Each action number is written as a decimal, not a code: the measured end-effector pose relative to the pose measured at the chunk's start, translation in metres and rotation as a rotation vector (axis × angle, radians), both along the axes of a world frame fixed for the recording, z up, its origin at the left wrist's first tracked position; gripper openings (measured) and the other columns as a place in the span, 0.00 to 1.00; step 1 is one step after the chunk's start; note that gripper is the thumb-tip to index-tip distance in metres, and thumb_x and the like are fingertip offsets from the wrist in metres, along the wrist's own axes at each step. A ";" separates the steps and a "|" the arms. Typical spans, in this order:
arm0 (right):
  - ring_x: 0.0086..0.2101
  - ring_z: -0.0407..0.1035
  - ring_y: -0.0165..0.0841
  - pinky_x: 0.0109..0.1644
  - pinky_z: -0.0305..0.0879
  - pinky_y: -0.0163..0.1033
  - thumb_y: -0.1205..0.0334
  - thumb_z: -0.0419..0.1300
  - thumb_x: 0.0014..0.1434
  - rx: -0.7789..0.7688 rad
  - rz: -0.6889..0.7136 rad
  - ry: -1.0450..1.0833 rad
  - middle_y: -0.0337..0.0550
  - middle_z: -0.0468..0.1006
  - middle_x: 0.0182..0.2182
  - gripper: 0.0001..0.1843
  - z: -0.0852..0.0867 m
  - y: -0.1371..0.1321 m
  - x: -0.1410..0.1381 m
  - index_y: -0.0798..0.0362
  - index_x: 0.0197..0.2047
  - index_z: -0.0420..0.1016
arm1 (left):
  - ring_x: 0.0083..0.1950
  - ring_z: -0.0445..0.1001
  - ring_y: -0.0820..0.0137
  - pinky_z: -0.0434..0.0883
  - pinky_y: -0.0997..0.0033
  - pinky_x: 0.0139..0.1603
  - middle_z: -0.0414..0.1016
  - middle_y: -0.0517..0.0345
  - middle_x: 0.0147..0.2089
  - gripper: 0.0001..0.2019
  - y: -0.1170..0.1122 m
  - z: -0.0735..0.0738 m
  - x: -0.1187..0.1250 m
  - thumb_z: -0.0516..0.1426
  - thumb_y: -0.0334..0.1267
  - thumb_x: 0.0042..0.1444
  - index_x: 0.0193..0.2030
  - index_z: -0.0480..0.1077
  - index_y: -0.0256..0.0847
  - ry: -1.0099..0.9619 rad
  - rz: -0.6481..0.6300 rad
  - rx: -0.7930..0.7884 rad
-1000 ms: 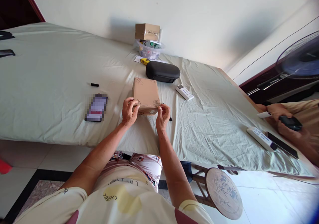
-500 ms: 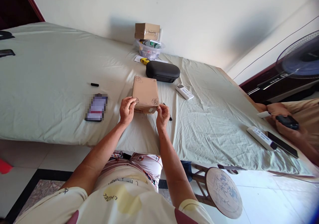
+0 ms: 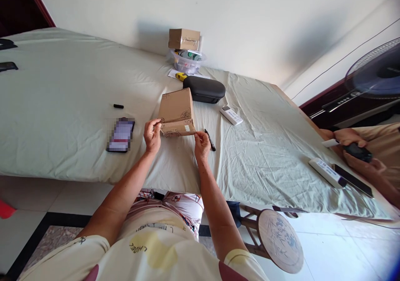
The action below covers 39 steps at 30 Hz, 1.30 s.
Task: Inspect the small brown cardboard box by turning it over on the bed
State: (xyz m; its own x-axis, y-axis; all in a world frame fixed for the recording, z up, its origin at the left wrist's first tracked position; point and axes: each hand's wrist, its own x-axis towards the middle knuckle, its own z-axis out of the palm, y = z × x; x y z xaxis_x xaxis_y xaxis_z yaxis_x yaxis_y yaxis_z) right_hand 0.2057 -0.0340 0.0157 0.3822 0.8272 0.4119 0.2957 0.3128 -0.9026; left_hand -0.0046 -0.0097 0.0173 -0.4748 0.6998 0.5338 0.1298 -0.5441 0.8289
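Note:
Between my hands is a brown cardboard box (image 3: 176, 107) with black scribbled drawings near its corners and a small white label on its near side. It is tilted, so both its top and near side show. My left hand (image 3: 153, 136) pinches its near left edge. At the near right lower corner, my right hand (image 3: 202, 146) grips the box with thumb and fingers closed. A black marker (image 3: 210, 140) lies just right of my right hand. Left of my left hand lies a phone (image 3: 121, 135) with a blurred screen, and a black pen cap (image 3: 118, 106) is beyond it.
Behind the box rests a black zip case (image 3: 203, 89), beside a yellow tool (image 3: 181, 76). A plastic tub (image 3: 188, 64) with another carton (image 3: 184, 39) stands by the wall. A white device (image 3: 231, 116) lies right. Another person's hands (image 3: 359, 147) hold a dark object. A stool (image 3: 280, 241) stands below.
The box has turned and tipped, showing more of its near side and label, and shifted slightly left. My left hand moved left with it; my right hand stays at its near right corner.

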 end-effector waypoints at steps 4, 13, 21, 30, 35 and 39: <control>0.35 0.72 0.33 0.42 0.72 0.40 0.40 0.61 0.63 0.021 0.004 0.040 0.42 0.78 0.34 0.21 -0.001 0.001 -0.001 0.51 0.42 0.74 | 0.51 0.78 0.65 0.74 0.65 0.56 0.78 0.50 0.48 0.23 0.003 -0.005 0.001 0.60 0.61 0.63 0.48 0.77 0.42 -0.124 -0.080 -0.076; 0.34 0.77 0.32 0.35 0.71 0.36 0.41 0.61 0.65 0.128 0.025 0.180 0.38 0.79 0.34 0.20 0.007 -0.003 -0.004 0.47 0.49 0.69 | 0.51 0.78 0.65 0.77 0.69 0.47 0.76 0.51 0.51 0.21 0.002 -0.019 0.016 0.62 0.59 0.60 0.47 0.70 0.44 -0.290 -0.352 -0.299; 0.31 0.71 0.31 0.35 0.68 0.36 0.44 0.61 0.60 -0.007 0.040 0.093 0.39 0.77 0.32 0.17 0.003 0.001 -0.003 0.50 0.40 0.72 | 0.47 0.76 0.60 0.75 0.56 0.56 0.76 0.50 0.43 0.02 -0.002 -0.029 0.018 0.58 0.34 0.60 0.37 0.68 0.44 0.311 -0.180 -0.337; 0.34 0.70 0.37 0.42 0.66 0.42 0.59 0.58 0.57 -0.222 0.032 -0.325 0.41 0.78 0.31 0.04 -0.002 -0.002 0.004 0.49 0.34 0.71 | 0.42 0.77 0.61 0.75 0.59 0.49 0.78 0.51 0.39 0.07 -0.001 -0.028 0.014 0.55 0.27 0.55 0.36 0.68 0.44 0.489 -0.132 -0.327; 0.41 0.69 0.41 0.52 0.66 0.47 0.63 0.58 0.56 -0.249 -0.022 -0.513 0.44 0.80 0.35 0.03 -0.008 -0.002 0.003 0.49 0.33 0.73 | 0.42 0.78 0.61 0.76 0.59 0.50 0.79 0.52 0.40 0.08 -0.003 -0.024 0.015 0.56 0.26 0.53 0.37 0.69 0.44 0.497 -0.164 -0.356; 0.41 0.71 0.42 0.52 0.66 0.49 0.60 0.60 0.57 -0.259 -0.027 -0.473 0.45 0.80 0.36 0.03 -0.009 -0.001 0.003 0.49 0.35 0.72 | 0.42 0.78 0.62 0.76 0.60 0.49 0.79 0.52 0.41 0.09 -0.006 -0.020 0.018 0.59 0.28 0.53 0.39 0.69 0.44 0.469 -0.181 -0.351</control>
State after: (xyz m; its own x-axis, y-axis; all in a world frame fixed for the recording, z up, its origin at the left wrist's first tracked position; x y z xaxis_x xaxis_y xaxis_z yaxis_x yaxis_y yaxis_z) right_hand 0.2089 -0.0348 0.0062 0.2268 0.9171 0.3280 0.6933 0.0845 -0.7157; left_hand 0.0130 -0.0156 -0.0031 -0.1026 0.9191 0.3804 0.4553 -0.2966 0.8395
